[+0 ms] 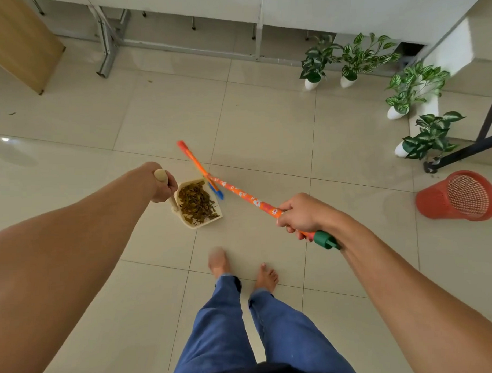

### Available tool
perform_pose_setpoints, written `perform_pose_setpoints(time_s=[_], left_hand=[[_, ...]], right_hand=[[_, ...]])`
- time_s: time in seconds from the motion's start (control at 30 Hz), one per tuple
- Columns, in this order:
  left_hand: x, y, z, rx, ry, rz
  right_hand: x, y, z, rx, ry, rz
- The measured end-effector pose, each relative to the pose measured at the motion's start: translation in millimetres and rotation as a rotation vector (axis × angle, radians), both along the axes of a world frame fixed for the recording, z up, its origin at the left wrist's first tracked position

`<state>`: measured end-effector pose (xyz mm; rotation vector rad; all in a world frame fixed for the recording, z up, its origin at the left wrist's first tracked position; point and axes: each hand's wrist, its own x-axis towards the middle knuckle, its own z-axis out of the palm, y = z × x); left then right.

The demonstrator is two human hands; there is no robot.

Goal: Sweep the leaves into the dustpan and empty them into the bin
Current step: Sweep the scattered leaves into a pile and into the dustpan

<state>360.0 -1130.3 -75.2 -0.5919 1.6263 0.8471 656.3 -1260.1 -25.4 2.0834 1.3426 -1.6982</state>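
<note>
A cream dustpan (pixel 188 222) sits on the tiled floor just ahead of my feet, filled with brown dry leaves (pixel 196 203). My left hand (pixel 158 186) grips the top of the dustpan's upright wooden handle (pixel 161 176). My right hand (pixel 301 212) grips the orange flowered broom handle (pixel 248 198) near its green end cap. The broom head (pixel 199 167), orange with a blue tip, lies at the far side of the dustpan. A red mesh bin (pixel 460 197) stands on the floor to the right, tilted with its mouth toward me.
Several potted plants (pixel 349 60) in white pots line the right rear corner. A black stand leg (pixel 466 150) crosses the floor beside the bin. Table legs (pixel 106 43) and a wooden panel (pixel 19 46) stand at the back left. My bare feet (pixel 242 270) are below the dustpan.
</note>
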Motion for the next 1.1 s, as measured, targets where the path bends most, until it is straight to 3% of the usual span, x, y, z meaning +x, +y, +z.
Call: perform_pose_setpoints(time_s=[0.17,0.6,1.1], left_hand=[[1,-5,18,0.042,-0.002,0.013],[43,-13,44,0.093,-0.104,-0.067],[155,47,90,0.139,-0.244,-0.497]], right_hand=[[-7,19,4,0.077,-0.145,0.054],[20,24,10,0.151,-0.340,-0.208],[60,-4,55,0.170,-0.357,-0.597]])
